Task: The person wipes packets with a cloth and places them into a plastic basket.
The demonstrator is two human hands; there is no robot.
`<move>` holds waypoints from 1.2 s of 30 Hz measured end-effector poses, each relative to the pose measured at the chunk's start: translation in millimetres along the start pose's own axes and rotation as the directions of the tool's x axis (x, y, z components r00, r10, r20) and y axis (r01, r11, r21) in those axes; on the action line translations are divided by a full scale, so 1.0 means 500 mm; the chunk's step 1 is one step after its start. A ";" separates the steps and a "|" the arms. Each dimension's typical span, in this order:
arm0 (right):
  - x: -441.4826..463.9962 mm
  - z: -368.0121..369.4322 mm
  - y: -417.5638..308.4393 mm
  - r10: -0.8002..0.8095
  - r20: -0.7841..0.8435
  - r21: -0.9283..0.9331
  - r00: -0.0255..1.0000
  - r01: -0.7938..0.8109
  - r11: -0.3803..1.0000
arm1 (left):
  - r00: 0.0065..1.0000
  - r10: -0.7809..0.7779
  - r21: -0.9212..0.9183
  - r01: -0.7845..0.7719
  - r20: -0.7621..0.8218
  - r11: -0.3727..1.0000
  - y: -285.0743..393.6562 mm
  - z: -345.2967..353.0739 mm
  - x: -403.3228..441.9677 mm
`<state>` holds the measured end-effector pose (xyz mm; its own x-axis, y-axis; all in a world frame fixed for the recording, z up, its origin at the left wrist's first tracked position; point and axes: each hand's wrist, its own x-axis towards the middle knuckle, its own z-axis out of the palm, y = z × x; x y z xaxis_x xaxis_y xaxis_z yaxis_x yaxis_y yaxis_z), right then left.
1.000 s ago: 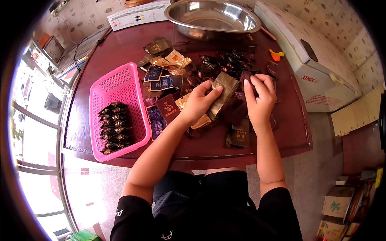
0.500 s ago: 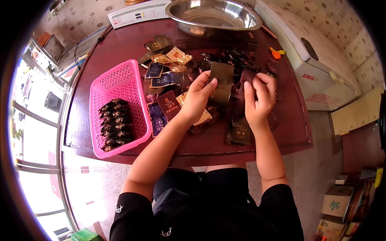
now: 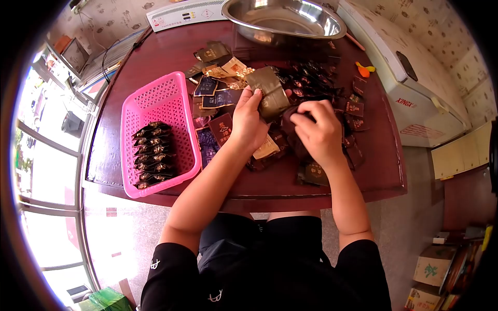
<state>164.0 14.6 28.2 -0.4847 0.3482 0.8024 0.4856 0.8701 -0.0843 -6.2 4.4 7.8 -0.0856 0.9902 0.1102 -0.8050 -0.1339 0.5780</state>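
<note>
My left hand [image 3: 249, 122] pinches an olive-brown packet [image 3: 265, 90] between thumb and fingers, held up over the pile. Close on its right, my right hand [image 3: 320, 129] is closed on a crumpled dark maroon piece [image 3: 293, 127], cloth-like, whose kind I cannot make out. Its upper part meets the lower edge of the packet. Around both hands lie flat sachets: blue ones [image 3: 220, 98], gold ones [image 3: 236, 67], a maroon one [image 3: 222, 128] and a heap of shiny black ones [image 3: 314, 78].
Left of the pile stands a pink perforated basket [image 3: 191, 150] with a row of black packets [image 3: 153, 155] inside. A steel basin [image 3: 282, 39] and a white appliance [image 3: 187, 14] are at the back of the red table [image 3: 116, 119]. A white freezer [image 3: 404, 98] borders the right.
The olive packet has tilted to the left and moved nearer the maroon piece. My right hand has shifted left and down, towards my left hand. The view has shifted slightly.
</note>
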 end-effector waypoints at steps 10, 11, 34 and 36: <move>-0.008 0.032 -0.033 -0.124 0.008 0.122 0.992 0.122 0.985 | 0.999 -0.044 0.070 0.046 -0.018 0.997 -0.023 0.003 -0.019; -0.011 0.033 -0.022 -0.125 0.015 0.119 0.992 0.122 0.985 | 0.997 -0.071 0.061 0.073 -0.034 0.995 -0.024 0.003 -0.019; -0.012 0.042 -0.014 -0.091 -0.017 0.334 0.996 0.092 0.938 | 0.981 -0.175 -0.012 0.177 0.077 0.984 -0.040 0.000 -0.032; -0.011 0.040 -0.018 -0.107 -0.027 0.293 0.994 0.110 0.950 | 0.951 -0.236 -0.090 0.258 0.199 0.962 -0.031 0.006 -0.036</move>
<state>148.0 11.8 12.8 -0.5140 0.2437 0.8225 0.1944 0.9669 -0.1650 9.4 -11.3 -0.8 0.2256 0.9656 0.1295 -0.8491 0.1297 0.5120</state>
